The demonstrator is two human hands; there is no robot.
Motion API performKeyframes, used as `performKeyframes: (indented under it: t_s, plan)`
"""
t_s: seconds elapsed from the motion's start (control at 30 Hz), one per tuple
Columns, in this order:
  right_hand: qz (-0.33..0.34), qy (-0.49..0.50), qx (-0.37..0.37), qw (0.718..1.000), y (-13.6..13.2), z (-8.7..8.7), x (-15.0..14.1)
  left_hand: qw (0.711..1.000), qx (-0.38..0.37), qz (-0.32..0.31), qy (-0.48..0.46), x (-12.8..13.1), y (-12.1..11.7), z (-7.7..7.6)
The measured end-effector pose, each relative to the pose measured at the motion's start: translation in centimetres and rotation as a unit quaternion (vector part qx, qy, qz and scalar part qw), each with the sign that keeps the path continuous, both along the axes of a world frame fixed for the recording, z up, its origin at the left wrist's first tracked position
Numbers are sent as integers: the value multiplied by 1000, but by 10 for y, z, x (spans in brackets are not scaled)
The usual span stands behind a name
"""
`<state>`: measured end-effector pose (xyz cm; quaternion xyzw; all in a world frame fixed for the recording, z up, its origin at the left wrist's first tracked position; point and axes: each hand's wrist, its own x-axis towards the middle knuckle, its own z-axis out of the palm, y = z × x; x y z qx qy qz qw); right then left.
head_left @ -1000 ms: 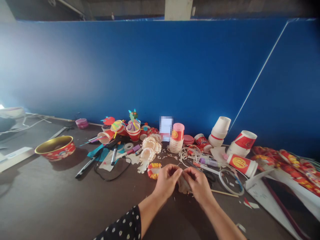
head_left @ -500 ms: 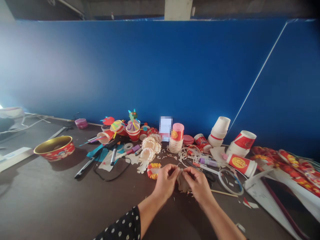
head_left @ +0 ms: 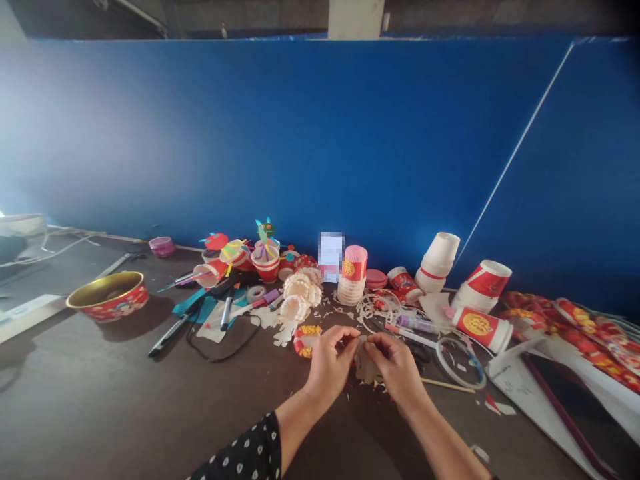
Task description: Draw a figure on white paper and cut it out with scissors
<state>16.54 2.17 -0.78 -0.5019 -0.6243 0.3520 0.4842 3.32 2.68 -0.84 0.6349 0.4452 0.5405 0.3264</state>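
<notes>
My left hand (head_left: 330, 363) and my right hand (head_left: 396, 367) are close together over the dark table, each with its fingertips pinched. Between them is a pale cut piece of paper (head_left: 367, 369) with a wavy edge, partly hidden by my right hand. Both hands grip its upper part. Just left of my left hand lies a red and yellow scalloped ring (head_left: 304, 341), its right side covered by the hand. Beyond that, several cream frilled paper pieces (head_left: 299, 297) lie overlapped.
A stack of paper cups (head_left: 355, 275) stands behind my hands, near coils of clear tubing (head_left: 375, 310). Markers (head_left: 170, 333) and a red bowl with a gold inside (head_left: 110, 300) are on the left. At right are a tipped paper cup (head_left: 483, 330) and a dark phone (head_left: 575, 407).
Both hands stay almost in place, with small finger movements on the paper. The left hand has shifted very slightly left and the whole view has drifted a little.
</notes>
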Motion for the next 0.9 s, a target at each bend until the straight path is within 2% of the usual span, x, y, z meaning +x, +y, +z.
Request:
performKeyframes:
  t_s: [0.17,0.33,0.6,0.9]
  plan:
    - [7,-17,22,1000,-1,2,-1,993,91,24,70,-4,-1,3]
    - [12,-36,32,999,-4,5,-2,970,173,35,165,-6,-3,7]
    - [-5,-92,61,994,-8,7,-1,946,194,25,259,-10,-3,13]
    - [-13,-194,116,974,-10,12,2,924,240,9,298,-11,-2,17]
